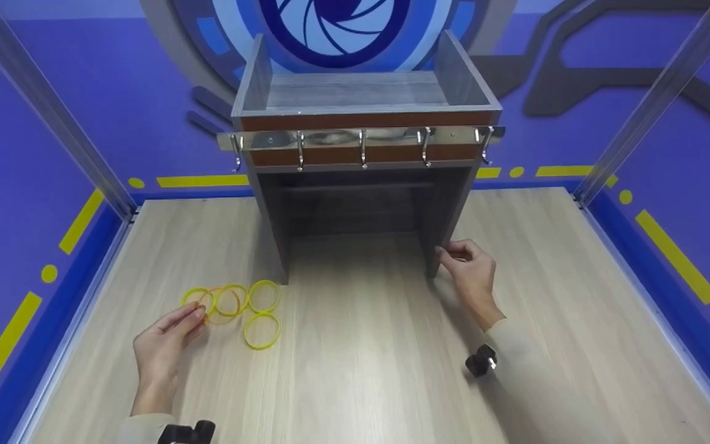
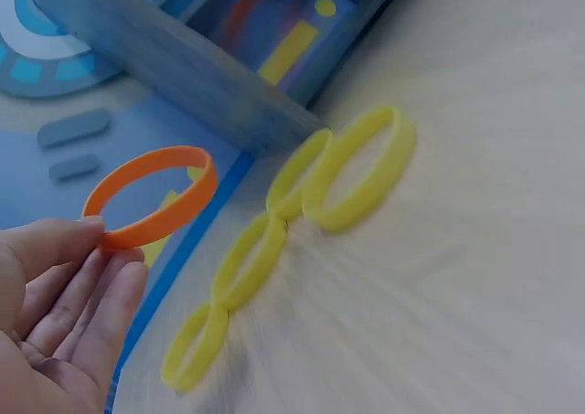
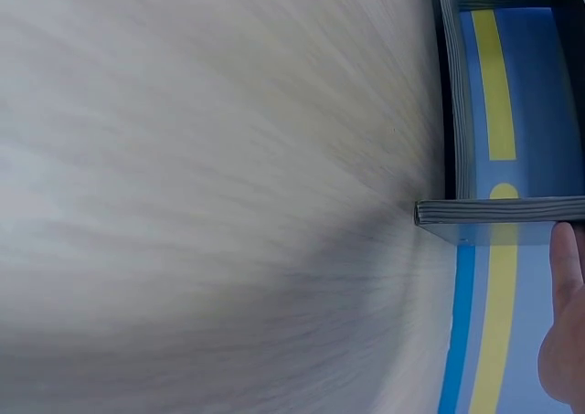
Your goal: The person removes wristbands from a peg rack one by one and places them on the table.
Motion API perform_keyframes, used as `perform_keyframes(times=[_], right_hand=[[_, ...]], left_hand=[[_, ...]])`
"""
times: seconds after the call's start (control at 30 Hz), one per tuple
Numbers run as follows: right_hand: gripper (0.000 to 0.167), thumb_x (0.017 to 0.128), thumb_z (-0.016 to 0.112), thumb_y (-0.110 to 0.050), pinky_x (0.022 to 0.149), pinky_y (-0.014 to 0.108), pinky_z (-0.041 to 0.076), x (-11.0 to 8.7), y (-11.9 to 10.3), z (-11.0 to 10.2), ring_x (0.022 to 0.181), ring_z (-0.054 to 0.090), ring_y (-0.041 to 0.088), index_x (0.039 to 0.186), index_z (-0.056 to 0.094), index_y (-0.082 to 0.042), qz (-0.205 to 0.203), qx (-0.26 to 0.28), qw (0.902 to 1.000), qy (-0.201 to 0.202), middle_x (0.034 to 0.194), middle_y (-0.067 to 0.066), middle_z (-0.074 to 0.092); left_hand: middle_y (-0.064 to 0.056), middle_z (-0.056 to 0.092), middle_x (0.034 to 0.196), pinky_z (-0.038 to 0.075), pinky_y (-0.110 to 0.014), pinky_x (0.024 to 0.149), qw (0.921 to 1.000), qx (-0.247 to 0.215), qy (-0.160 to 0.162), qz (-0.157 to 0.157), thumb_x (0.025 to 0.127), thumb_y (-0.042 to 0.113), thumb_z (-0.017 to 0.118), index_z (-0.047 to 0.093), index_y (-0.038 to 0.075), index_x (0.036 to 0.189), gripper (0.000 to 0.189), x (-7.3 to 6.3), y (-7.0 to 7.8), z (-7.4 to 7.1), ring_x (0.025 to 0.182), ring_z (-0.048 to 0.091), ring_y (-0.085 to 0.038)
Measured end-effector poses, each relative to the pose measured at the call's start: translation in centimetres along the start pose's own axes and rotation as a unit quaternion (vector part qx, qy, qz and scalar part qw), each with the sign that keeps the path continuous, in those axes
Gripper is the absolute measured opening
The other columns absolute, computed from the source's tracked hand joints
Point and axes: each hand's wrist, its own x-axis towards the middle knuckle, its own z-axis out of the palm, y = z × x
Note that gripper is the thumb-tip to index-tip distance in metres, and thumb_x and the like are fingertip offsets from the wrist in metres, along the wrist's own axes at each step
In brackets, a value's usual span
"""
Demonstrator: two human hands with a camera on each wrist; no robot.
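Note:
My left hand (image 1: 167, 345) pinches an orange wristband (image 2: 169, 218) between thumb and fingers, holding it above the table at the left. Beyond it, several yellow wristbands (image 2: 366, 208) lie close together on the tabletop, by the left foot of a grey wooden hook rack (image 1: 367, 121). Along the rack's front runs a shiny metal strip (image 1: 330, 137) with several hooks, all bare. At the right, my right hand (image 1: 471, 271) holds the lower front edge of the rack's side panel (image 3: 512, 210), its fingers curled; most of that hand is outside the right wrist view.
The rack has a shallow open tray (image 1: 355, 89) on top and an open space beneath. It stands toward the back of a light wooden table (image 1: 355, 370). Blue patterned walls (image 1: 22, 154) with metal corner posts enclose the table at the back and sides.

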Motion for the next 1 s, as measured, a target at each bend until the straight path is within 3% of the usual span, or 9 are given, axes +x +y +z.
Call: perform_keyframes(times=[0.3, 0.5, 0.8, 0.9, 1.0], right_hand=[[0.013, 0.090, 0.086, -0.007, 0.072, 0.017, 0.059, 0.1, 0.1, 0.0, 0.084, 0.071, 0.013, 0.094, 0.076, 0.000, -0.003, -0.008, 1.0000, 0.000, 0.093, 0.008, 0.075], [0.013, 0.090, 0.085, -0.006, 0.073, 0.018, 0.059, 0.1, 0.1, 0.1, 0.083, 0.071, 0.013, 0.093, 0.075, 0.002, -0.010, -0.002, 0.9999, 0.001, 0.092, 0.010, 0.074], [0.015, 0.089, 0.087, -0.006, 0.073, 0.018, 0.059, 0.2, 0.2, 0.1, 0.083, 0.071, 0.013, 0.093, 0.075, 0.002, -0.010, 0.006, 0.9999, 0.007, 0.092, 0.010, 0.074], [0.014, 0.088, 0.087, -0.004, 0.072, 0.018, 0.059, 0.2, 0.2, 0.2, 0.083, 0.071, 0.013, 0.092, 0.075, 0.001, -0.012, 0.006, 0.9999, 0.006, 0.091, 0.010, 0.074], [0.013, 0.087, 0.087, -0.004, 0.071, 0.017, 0.059, 0.1, 0.2, 0.1, 0.082, 0.071, 0.012, 0.092, 0.076, 0.001, -0.011, -0.001, 0.9999, 0.007, 0.091, 0.008, 0.074]], left_hand=[[-0.001, 0.081, 0.094, 0.062, -0.032, 0.092, 0.9986, 0.018, -0.021, -0.045, 0.095, -0.003, 0.078, 0.077, -0.004, 0.117, 0.023, -0.2, -1.2, -1.6, 0.091, 0.079, -0.018], [-0.004, 0.080, 0.098, 0.063, -0.028, 0.087, 0.9945, 0.091, -0.030, -0.044, 0.097, -0.002, 0.075, 0.065, -0.014, 0.132, 0.038, -0.3, -1.7, -2.0, 0.090, 0.078, -0.013], [-0.012, 0.080, 0.102, 0.065, -0.025, 0.076, 0.9768, 0.204, -0.053, -0.040, 0.096, 0.003, 0.077, 0.071, -0.013, 0.123, 0.031, -0.5, -2.0, -1.8, 0.081, 0.076, -0.010], [-0.012, 0.079, 0.102, 0.065, -0.025, 0.076, 0.9742, 0.212, -0.062, -0.045, 0.096, 0.002, 0.076, 0.072, -0.013, 0.122, 0.030, -0.5, -2.2, -1.8, 0.081, 0.076, -0.010], [-0.012, 0.079, 0.101, 0.065, -0.027, 0.077, 0.9778, 0.190, -0.067, -0.058, 0.097, 0.001, 0.075, 0.070, -0.014, 0.123, 0.030, -0.6, -2.2, -1.8, 0.081, 0.077, -0.013]])
